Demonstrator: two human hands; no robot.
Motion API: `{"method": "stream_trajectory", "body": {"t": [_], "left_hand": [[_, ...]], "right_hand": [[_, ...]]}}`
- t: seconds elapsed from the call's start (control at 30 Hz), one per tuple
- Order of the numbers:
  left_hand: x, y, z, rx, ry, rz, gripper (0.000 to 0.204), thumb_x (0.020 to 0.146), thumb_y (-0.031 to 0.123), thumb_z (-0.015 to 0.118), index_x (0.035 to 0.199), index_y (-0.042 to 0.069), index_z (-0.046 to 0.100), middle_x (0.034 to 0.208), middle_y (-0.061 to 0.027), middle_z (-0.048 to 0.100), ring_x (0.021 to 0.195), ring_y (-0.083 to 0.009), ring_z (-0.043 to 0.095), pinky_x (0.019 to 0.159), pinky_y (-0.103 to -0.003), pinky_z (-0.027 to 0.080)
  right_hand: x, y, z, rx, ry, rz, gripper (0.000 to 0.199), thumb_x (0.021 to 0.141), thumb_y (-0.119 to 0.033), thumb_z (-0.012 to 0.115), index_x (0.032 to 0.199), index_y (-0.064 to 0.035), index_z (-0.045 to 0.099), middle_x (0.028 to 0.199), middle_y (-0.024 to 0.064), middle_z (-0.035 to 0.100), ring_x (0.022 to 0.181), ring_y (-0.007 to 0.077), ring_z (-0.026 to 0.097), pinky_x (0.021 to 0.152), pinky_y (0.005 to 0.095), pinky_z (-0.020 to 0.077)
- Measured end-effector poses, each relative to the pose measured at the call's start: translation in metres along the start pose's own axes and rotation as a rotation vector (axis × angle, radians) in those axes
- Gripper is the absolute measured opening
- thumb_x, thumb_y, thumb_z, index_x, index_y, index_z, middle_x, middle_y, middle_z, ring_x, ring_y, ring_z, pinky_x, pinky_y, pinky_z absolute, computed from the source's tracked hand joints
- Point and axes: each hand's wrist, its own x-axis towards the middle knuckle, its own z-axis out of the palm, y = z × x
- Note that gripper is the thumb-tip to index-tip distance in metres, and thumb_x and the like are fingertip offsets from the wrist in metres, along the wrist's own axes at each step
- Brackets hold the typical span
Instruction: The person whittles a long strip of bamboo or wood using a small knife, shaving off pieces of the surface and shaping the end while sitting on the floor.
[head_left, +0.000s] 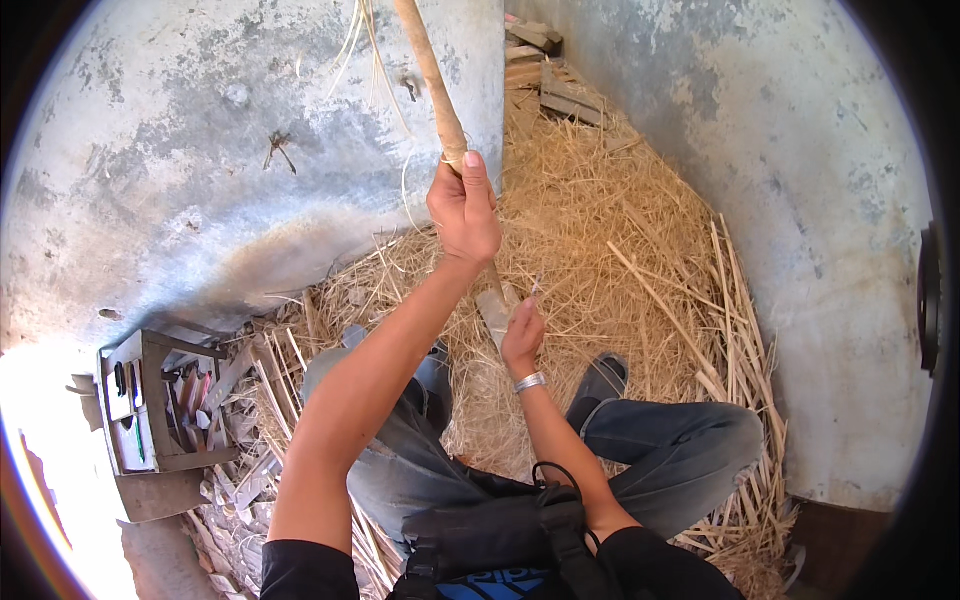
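My left hand (466, 212) is closed round a long peeled wooden stick (432, 80), thumb lying along it. The stick runs up past the top edge of the view, and a thinner length shows below the fist. Pale thin strips (368, 45) hang beside its upper part. Lower down, my right hand (523, 340) is closed, with a metal band (530, 382) at the wrist. A small thin pale tip (536, 286) pokes out above its fingers; what it belongs to is hidden. Just left of that hand is a flat greyish piece (493, 316).
Straw-like shavings (580, 215) cover the floor between my legs and beyond. Long split sticks (735, 320) lean by the right wall (830, 200). Wood blocks (570, 105) lie at the back. A wooden stool-like frame (150, 420) holding small items stands left.
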Motion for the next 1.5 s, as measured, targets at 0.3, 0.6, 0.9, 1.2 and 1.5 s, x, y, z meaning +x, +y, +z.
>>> {"method": "stream_trajectory", "body": {"t": [0.3, 0.6, 0.9, 1.2, 1.5], "left_hand": [[0.007, 0.001, -0.001, 0.000, -0.050, -0.023, 0.038, 0.109, 0.039, 0.046, 0.085, 0.010, 0.040, 0.061, 0.0043, 0.036, 0.049, -0.0045, 0.032, 0.044, -0.024, 0.025], [0.009, 0.004, -0.006, -0.163, -0.218, -0.123, 0.035, 0.111, 0.036, 0.041, 0.102, 0.004, 0.052, 0.063, 0.0033, 0.034, 0.054, -0.0066, 0.035, 0.050, -0.024, 0.032], [0.016, 0.039, 0.005, 0.514, -0.254, 0.246, 0.035, 0.105, 0.027, 0.057, 0.133, 0.007, 0.065, 0.067, -0.0046, 0.055, 0.054, -0.0144, 0.052, 0.052, -0.033, 0.043], [0.000, 0.053, -0.010, 0.999, -0.231, 0.561, 0.043, 0.094, 0.020, 0.069, 0.136, 0.011, 0.065, 0.074, -0.0071, 0.058, 0.056, -0.0222, 0.055, 0.053, -0.035, 0.045], [-0.008, 0.082, -0.024, 1.037, -0.299, 0.636, 0.035, 0.091, 0.018, 0.074, 0.125, 0.009, 0.072, 0.070, -0.0048, 0.057, 0.054, -0.0189, 0.055, 0.052, -0.033, 0.045]], "right_hand": [[-0.025, 0.117, -0.020, 0.286, -0.103, 0.964, 0.059, 0.098, -0.071, 0.042, 0.073, -0.0181, 0.043, 0.051, -0.0027, 0.034, 0.034, 0.0156, 0.029, 0.033, 0.0341, 0.0230], [0.043, -0.096, -0.055, 0.742, -0.002, 0.223, 0.047, 0.102, -0.056, 0.050, 0.078, -0.0163, 0.042, 0.057, -0.0059, 0.034, 0.044, 0.0081, 0.033, 0.039, 0.0264, 0.0268], [0.081, -0.325, -0.144, 0.483, 0.116, -0.942, 0.011, 0.098, -0.017, 0.064, 0.099, -0.0084, 0.058, 0.060, -0.0089, 0.038, 0.049, 0.0019, 0.033, 0.042, 0.0223, 0.0250], [0.067, -0.354, -0.190, 0.377, -0.153, -0.453, 0.034, 0.095, -0.034, 0.074, 0.107, -0.0036, 0.065, 0.059, -0.0099, 0.038, 0.048, 0.0007, 0.034, 0.044, 0.0226, 0.0246], [0.096, -0.313, -0.192, 0.436, -0.188, -0.332, 0.032, 0.097, -0.035, 0.071, 0.099, -0.0030, 0.070, 0.058, -0.0107, 0.040, 0.048, 0.0011, 0.035, 0.044, 0.0230, 0.0240]]}}
